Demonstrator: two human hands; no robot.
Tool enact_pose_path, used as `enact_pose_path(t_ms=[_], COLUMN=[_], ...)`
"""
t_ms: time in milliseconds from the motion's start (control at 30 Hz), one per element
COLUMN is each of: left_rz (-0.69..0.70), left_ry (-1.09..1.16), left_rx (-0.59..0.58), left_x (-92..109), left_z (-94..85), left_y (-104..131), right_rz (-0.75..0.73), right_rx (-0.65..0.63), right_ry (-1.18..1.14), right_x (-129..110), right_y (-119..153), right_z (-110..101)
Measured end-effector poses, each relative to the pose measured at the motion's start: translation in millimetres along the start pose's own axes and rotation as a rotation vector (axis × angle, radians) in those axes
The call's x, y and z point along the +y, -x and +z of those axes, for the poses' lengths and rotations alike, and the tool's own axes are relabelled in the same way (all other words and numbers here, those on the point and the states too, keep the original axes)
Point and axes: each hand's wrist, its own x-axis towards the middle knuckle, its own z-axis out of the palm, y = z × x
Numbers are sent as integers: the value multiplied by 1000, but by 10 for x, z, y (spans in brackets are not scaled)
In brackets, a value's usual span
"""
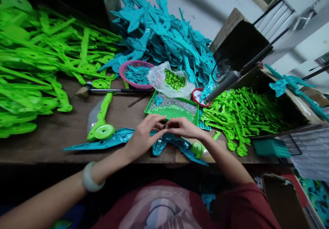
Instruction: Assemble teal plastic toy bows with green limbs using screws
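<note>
My left hand [145, 134] and my right hand [181, 127] meet fingertip to fingertip above a long blue plastic part [113, 140] lying along the table's front. Both hands are closed in a pinch on something small and dark that I cannot make out. A green plastic arm with a round disc [104, 131] rests across the blue part's left end. Another green disc piece [197, 149] sits at its right end. Just behind my fingers is a green perforated tray [177, 110] holding many tiny silvery pieces.
Green parts [33, 57] are heaped at left, blue parts [164, 33] at the back. Behind the tray stand a pink basket [123, 72] and a plastic bag [158, 76] of small green pieces. More green parts spill from a cardboard box [303, 114]; a grey power tool [223, 86] hangs near the red bowl [194, 98].
</note>
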Motion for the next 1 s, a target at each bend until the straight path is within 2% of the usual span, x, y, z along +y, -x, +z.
enact_pose_path(t_ms=[67, 200, 300, 367, 467, 533, 667, 700, 733, 867, 933, 1000], left_rz=[-78, -168, -247, -280, -323, -345, -370, -384, -400, -452, -458, -458], left_ry=[-93, -207, -109, 29, 236, 287, 256, 247, 240, 251, 267, 295], left_rx=[15, -179, -210, -265, -414, -469, -451, -430, -408, -368, -372, -411], left_x=[-49, -128, -140, -137, -122, -112, -128, -139, -150, -175, -164, -142], left_z=[43, 117, 119, 91, 37, 15, 27, 39, 52, 87, 70, 19], left_y=[111, 287, 279, 185, -17, -130, -193, -180, -164, -115, -124, -151], right_rz=[-63, -270, -269, -273, -303, -310, -279, -258, -226, -43, -18, -39], right_rx=[-70, -184, -288, -300, -261, -192, 190, 236, 235, 83, 89, 126], right_ry=[-20, 54, -51, -122, -180, -170, 19, 121, 244, 660, 699, 629], right_x=[-28, -39, 10, 38, 47, 39, 31, 34, 41, 125, 200, 280], right_y=[-38, -74, -101, -106, -64, 16, 330, 426, 518, 725, 711, 654], right_z=[-92, -190, -160, -132, -131, -146, -113, -83, -45, 131, 185, 197])
